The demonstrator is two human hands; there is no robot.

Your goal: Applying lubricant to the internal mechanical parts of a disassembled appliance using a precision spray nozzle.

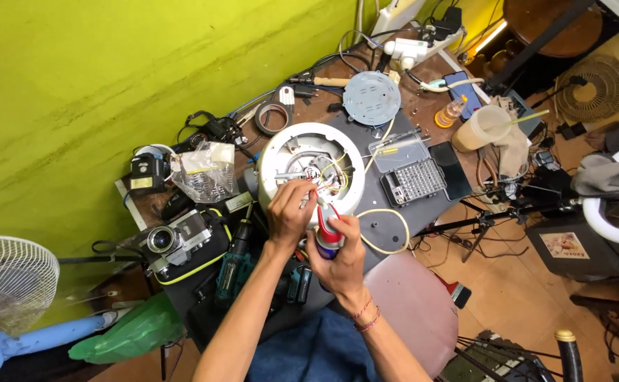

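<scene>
A white round appliance lies upside down on the workbench, its open base showing wires and metal parts. My left hand reaches into that opening with fingertips pinched on a thin straw or wire among the wiring. My right hand grips a red, white and blue spray can held upright just below the appliance's rim. The can's nozzle points up toward the opening. A yellowish cable loops on the dark mat beside the can.
A grey round base plate, a clear screwdriver bit case, a phone and a plastic cup with straw lie right of the appliance. A camera, cordless drill and plastic bag sit left. A fan stands far left.
</scene>
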